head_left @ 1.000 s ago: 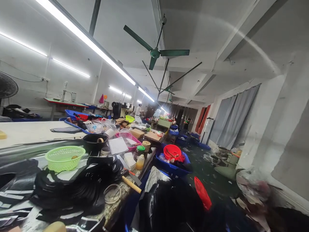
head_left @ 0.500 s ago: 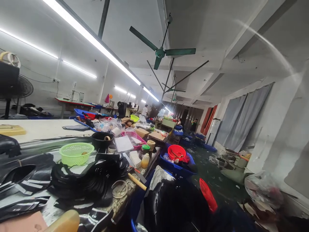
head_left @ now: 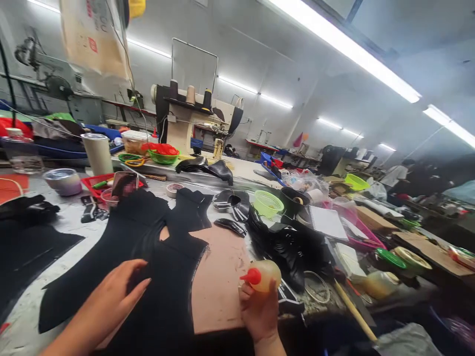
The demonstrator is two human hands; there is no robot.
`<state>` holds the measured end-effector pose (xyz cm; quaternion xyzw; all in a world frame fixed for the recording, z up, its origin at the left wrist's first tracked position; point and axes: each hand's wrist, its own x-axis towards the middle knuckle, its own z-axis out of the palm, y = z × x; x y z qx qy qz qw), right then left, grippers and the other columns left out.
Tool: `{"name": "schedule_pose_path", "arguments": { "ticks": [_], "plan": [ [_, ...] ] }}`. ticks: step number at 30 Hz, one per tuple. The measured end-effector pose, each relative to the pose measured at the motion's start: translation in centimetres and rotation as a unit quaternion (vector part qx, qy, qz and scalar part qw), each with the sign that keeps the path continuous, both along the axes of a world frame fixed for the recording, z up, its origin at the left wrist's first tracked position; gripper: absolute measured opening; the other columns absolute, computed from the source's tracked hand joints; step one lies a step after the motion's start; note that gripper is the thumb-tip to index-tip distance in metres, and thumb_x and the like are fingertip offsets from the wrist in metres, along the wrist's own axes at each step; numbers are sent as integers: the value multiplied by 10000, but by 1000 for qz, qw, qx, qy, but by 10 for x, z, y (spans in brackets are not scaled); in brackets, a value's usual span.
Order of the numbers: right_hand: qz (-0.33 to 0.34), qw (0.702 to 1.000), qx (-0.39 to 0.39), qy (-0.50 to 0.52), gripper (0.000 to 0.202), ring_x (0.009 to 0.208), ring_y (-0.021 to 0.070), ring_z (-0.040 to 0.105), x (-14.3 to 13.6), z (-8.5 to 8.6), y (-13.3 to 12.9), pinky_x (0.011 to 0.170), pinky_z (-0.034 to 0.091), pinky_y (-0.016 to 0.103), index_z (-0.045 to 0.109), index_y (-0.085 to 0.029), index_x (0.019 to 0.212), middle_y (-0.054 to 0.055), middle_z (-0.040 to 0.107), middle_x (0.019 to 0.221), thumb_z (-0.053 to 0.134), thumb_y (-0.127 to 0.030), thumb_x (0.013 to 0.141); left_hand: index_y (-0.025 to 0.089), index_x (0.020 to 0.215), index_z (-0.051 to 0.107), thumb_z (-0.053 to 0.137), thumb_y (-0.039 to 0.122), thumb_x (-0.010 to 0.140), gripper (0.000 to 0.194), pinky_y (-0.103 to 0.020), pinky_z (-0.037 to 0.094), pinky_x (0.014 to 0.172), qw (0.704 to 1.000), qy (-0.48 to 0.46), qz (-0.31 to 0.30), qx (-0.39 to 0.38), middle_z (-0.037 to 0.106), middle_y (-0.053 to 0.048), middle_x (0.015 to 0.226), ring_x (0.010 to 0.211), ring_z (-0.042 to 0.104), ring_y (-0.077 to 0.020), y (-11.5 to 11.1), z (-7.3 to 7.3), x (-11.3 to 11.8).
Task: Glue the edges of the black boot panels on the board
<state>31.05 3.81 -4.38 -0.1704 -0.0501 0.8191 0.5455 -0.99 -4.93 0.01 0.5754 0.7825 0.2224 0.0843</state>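
Black cut material, leather or similar, is what we are working: the large black piece (head_left: pixel 148 277) is lying flat on the worktable (head_left: pixel 44 247), partly over a brown cutting board (head_left: pixel 218 277). Our left hand (head_left: pixel 111 301) is pressing flat on that piece, fingers spread and open, holding nothing, just pinning it down. Our right hand (head_left: pixel 260 309) is gripping a small squeeze bottle (head_left: pixel 265 274) with a red nozzle (head_left: pixel 251 276), fingers closed round its base, nozzle pointing left toward the piece's edge but hanging clear of it, not touching. We are reading this as the gluing step, with the applicator in position and no bead visible on the edge; we cannot tell whether any glue is down, the surface is too dark. Next move, as we are judging it, is calling for the nozzle tip to come down onto the right edge of the piece while the left hand is keeping it from sliding. Nearby we are seeing a stack of black cut parts (head_left: pixel 285 242), a green basket (head_left: pixel 267 202), a notebook (head_left: pixel 326 222) and a sewing machine (head_left: pixel 193 123) further back. Other people are working far right, blurred.
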Motion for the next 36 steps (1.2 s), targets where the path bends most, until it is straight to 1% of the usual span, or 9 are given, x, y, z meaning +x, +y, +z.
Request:
{"name": "schedule_pose_path", "arguments": {
  "ticks": [1,4,7,13,17,21,27,32,36],
  "plan": [
    [-3,1000,-12,-4,512,505,69,470,0,2,-2,484,410,184,668,-154,776,-28,594,625,902,-477,455,157,1188,536,463,347,873,376,-347,452,996,998,13,-31,-57,588,-95,1228,1149,550,-233,14,7,7],
    [-14,999,-30,-19,553,496,70,471,-1,2,-5,481,403,191,675,-155,770,-26,599,626,912,-491,400,113,1272,472,457,160,859,416,-346,342,1092,993,39,-70,-83,518,-120,1324,1251,463,-222,66,25,26],
    [-22,999,-30,-32,540,499,76,476,-1,-5,-2,493,405,210,670,-170,759,-22,618,663,902,-510,410,83,1252,478,553,44,799,461,-434,376,1057,990,52,-69,-113,509,-149,1306,1220,477,-258,107,30,29],
    [-16,999,10,-29,533,534,89,492,2,-22,0,538,425,234,686,-169,876,10,642,751,822,-581,566,124,1179,532,666,67,769,435,-443,472,936,989,-2,-39,-140,577,-93,1159,1041,574,-232,132,27,14],
    [-15,999,8,-30,516,552,100,510,3,-24,-1,557,445,247,689,-166,880,28,646,775,805,-582,598,127,1107,562,608,66,767,349,-394,456,947,992,-85,-37,-89,592,-81,1145,1045,574,-207,126,31,6],
    [-39,997,-28,-54,554,500,101,486,1,-27,2,498,436,256,694,-175,832,41,651,759,811,-620,524,169,828,605,535,217,696,157,-337,485,857,981,-185,-25,-47,667,-33,875,872,630,-208,112,34,0],
    [-24,997,-21,-67,559,510,102,480,6,-25,3,501,427,260,689,-185,817,30,640,744,836,-606,480,203,745,608,602,505,485,399,-350,509,831,944,-330,-21,-10,689,-52,782,844,652,-257,79,39,6],
    [10,998,-1,-58,574,554,98,489,12,-18,-1,550,440,260,680,-187,867,20,638,789,854,-580,487,195,712,612,681,518,463,414,-360,498,808,927,-374,13,1,682,-54,766,813,638,-251,38,48,7],
    [13,999,10,-40,571,571,92,494,12,-14,-7,550,441,236,670,-180,893,6,614,746,862,-556,509,189,703,622,655,526,512,388,-309,468,665,928,-369,47,11,634,-32,691,686,578,-205,-3,48,3]
  ]
}}
